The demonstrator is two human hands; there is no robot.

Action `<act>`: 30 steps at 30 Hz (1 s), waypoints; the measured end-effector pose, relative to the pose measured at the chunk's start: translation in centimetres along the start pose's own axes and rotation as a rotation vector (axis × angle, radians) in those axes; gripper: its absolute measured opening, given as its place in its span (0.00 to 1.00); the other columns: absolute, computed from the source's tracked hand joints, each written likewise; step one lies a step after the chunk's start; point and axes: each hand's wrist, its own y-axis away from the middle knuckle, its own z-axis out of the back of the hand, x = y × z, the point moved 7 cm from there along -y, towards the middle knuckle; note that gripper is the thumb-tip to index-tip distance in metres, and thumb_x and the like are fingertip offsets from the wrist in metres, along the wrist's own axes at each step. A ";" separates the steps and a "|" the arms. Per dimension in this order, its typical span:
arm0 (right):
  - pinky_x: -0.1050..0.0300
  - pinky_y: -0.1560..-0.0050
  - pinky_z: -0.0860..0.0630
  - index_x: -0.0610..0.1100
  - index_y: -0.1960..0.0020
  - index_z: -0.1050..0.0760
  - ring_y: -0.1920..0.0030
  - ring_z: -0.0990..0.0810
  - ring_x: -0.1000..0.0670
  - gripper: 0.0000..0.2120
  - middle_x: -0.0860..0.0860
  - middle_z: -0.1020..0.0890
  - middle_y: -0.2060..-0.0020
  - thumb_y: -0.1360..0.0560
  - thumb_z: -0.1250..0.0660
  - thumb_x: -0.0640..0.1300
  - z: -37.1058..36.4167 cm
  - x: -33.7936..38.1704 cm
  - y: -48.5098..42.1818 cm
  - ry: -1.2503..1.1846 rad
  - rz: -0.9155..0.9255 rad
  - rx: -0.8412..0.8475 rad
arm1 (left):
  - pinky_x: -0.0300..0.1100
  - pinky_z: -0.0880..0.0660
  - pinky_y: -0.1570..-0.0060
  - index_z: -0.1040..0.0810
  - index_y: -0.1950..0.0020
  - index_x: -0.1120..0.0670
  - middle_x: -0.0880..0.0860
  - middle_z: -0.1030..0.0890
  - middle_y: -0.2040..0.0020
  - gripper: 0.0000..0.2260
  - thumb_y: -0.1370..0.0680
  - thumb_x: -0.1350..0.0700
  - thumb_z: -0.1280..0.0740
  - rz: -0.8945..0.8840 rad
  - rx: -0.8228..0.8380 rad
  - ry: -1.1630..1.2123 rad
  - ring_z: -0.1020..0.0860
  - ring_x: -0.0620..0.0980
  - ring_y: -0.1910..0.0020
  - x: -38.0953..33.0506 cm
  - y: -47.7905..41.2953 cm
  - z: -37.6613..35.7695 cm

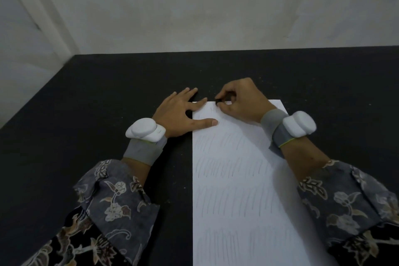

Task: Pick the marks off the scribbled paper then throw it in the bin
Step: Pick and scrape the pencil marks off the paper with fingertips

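Head view: left hand (pixel 180 112) lies flat with fingers spread, pinning the scribbled paper's (pixel 237 190) far-left corner to the black desk (pixel 86 114). Right hand (pixel 239 101) pinches a small dark eraser (pixel 218 101) at the far edge. Erasing is barely begun; next, rub nearer rows.

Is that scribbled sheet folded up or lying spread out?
Spread out: the paper lies flat on the black table, left hand pressing its corner.
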 end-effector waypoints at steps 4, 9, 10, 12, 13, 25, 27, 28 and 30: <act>0.79 0.64 0.32 0.40 0.50 0.18 0.67 0.27 0.61 0.07 0.49 0.19 0.57 0.28 0.30 0.38 -0.6 0.8 -0.2 0.012 0.046 0.021 | 0.45 0.58 0.26 0.38 0.25 0.42 0.47 0.47 0.21 0.40 0.35 0.27 0.44 0.001 0.000 0.005 0.52 0.45 0.22 0.1 0.1 0.0; 0.78 0.66 0.32 0.39 0.47 0.19 0.67 0.27 0.60 0.08 0.50 0.20 0.57 0.27 0.30 0.38 0.4 -0.8 0.0 0.008 -0.022 -0.011 | 0.46 0.58 0.26 0.38 0.25 0.42 0.48 0.48 0.21 0.41 0.34 0.24 0.42 0.004 0.021 -0.018 0.52 0.46 0.22 0.0 0.0 0.0; 0.77 0.65 0.32 0.39 0.48 0.19 0.67 0.27 0.60 0.08 0.49 0.20 0.56 0.27 0.30 0.38 0.2 -0.3 0.0 0.006 -0.007 -0.012 | 0.46 0.58 0.26 0.38 0.25 0.42 0.48 0.48 0.21 0.42 0.34 0.23 0.42 0.003 0.019 -0.015 0.52 0.46 0.22 0.0 0.0 0.0; 0.77 0.65 0.33 0.40 0.49 0.19 0.67 0.28 0.61 0.07 0.49 0.19 0.57 0.27 0.30 0.38 -0.6 0.7 -0.2 0.003 0.044 -0.011 | 0.46 0.58 0.26 0.38 0.25 0.42 0.48 0.47 0.21 0.42 0.35 0.24 0.43 0.003 0.008 -0.006 0.52 0.46 0.22 0.1 0.0 0.0; 0.77 0.65 0.33 0.40 0.49 0.19 0.68 0.28 0.61 0.07 0.49 0.19 0.57 0.27 0.30 0.38 -0.8 1.0 -0.3 0.003 0.060 -0.011 | 0.45 0.58 0.27 0.38 0.25 0.42 0.48 0.47 0.21 0.43 0.37 0.24 0.45 0.001 0.006 -0.002 0.52 0.46 0.22 0.1 0.0 0.0; 0.76 0.67 0.31 0.41 0.51 0.19 0.70 0.27 0.69 0.06 0.54 0.22 0.64 0.28 0.29 0.37 -0.3 -0.8 -0.1 -0.088 0.006 -0.038 | 0.44 0.58 0.27 0.38 0.25 0.41 0.48 0.48 0.21 0.44 0.38 0.24 0.46 -0.005 0.011 0.000 0.52 0.46 0.22 -0.1 0.2 0.0; 0.71 0.67 0.30 0.42 0.52 0.19 0.72 0.26 0.61 0.05 0.53 0.21 0.67 0.28 0.29 0.36 0.6 -2.7 0.2 -0.251 -0.098 -0.122 | 0.45 0.58 0.27 0.39 0.25 0.41 0.48 0.48 0.21 0.44 0.38 0.23 0.47 -0.004 0.012 -0.002 0.52 0.46 0.22 -0.1 0.2 0.0; 0.69 0.68 0.28 0.41 0.52 0.20 0.73 0.26 0.59 0.05 0.51 0.21 0.67 0.27 0.30 0.35 1.0 -3.7 0.4 -0.367 -0.162 -0.165 | 0.45 0.58 0.26 0.39 0.25 0.41 0.48 0.48 0.21 0.42 0.37 0.24 0.46 0.000 0.013 0.001 0.52 0.46 0.22 -0.1 0.1 0.1; 0.68 0.71 0.28 0.38 0.50 0.21 0.75 0.25 0.59 0.05 0.48 0.21 0.67 0.26 0.31 0.35 1.3 -4.8 0.5 -0.495 -0.251 -0.202 | 0.46 0.58 0.26 0.39 0.25 0.41 0.48 0.47 0.21 0.41 0.35 0.27 0.45 0.007 0.015 0.009 0.52 0.46 0.22 -0.1 0.1 0.1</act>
